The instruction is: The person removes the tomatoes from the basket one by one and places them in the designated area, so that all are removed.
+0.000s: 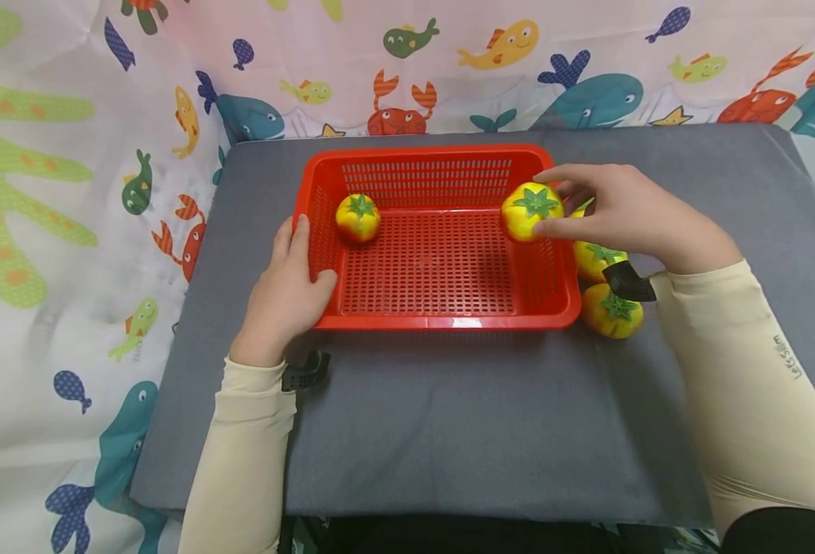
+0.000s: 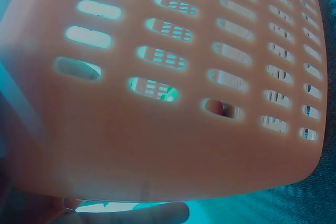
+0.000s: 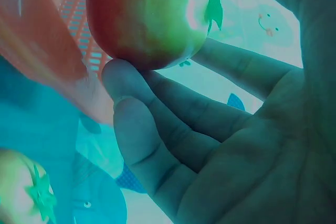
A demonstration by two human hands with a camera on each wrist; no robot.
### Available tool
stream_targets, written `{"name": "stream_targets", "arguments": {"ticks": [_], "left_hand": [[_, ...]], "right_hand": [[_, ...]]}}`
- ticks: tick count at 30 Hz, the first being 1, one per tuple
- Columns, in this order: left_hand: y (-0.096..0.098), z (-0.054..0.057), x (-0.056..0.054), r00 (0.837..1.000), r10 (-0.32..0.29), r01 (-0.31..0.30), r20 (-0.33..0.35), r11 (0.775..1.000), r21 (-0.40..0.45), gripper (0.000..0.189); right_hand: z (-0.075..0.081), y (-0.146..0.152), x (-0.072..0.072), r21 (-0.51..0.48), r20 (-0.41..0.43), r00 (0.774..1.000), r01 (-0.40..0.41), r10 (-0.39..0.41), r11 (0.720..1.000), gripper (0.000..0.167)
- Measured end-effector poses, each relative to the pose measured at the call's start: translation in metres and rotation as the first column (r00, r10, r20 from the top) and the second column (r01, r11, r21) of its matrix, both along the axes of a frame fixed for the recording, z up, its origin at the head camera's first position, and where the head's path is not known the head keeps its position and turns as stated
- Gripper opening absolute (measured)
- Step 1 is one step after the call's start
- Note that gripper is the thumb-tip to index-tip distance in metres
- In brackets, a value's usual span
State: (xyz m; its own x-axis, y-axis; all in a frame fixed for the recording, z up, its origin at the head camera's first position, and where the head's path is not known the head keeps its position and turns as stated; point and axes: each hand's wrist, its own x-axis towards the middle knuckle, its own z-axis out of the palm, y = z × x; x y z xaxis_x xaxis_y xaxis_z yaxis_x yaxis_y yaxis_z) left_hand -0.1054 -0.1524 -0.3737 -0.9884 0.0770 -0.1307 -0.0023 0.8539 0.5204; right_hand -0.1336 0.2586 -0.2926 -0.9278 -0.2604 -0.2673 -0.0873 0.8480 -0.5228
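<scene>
Yellow-red tomato (image 1: 523, 219) is hovering above the right end of the red basket (image 1: 407, 323), the right hand (image 1: 632, 211) pinching it between thumb and fingers. The left hand (image 1: 285, 294) is gripping the basket's left rim, its thumb lying over the edge. Inside, a second tomato (image 1: 355, 225) is resting toward the far left. Other tomatoes (image 1: 609, 322) are sitting on the grey surface (image 1: 462, 431) just right of the basket.
</scene>
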Motion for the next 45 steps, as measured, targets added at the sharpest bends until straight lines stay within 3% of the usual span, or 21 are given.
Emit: {"name": "stream_targets", "arguments": {"ticks": [18,31,45], "left_hand": [[0.0,0.0,0.0,1.0,0.0,0.0,0.011,1.0,-0.005,0.09],[-0.001,0.002,0.0,1.0,0.003,-0.003,0.011,1.0,-0.003,0.091],[0.0,0.001,0.0,1.0,0.001,-0.001,0.006,1.0,0.002,0.09]], "right_hand": [[0.0,0.055,0.013,-0.011,-0.047,0.992,0.113,-0.113,0.994,0.076],[-0.021,0.092,0.023,0.067,-0.026,0.972,0.234,-0.232,0.97,0.085],[-0.045,0.126,0.04,0.077,-0.014,0.945,0.327,-0.327,0.942,0.09]]}}
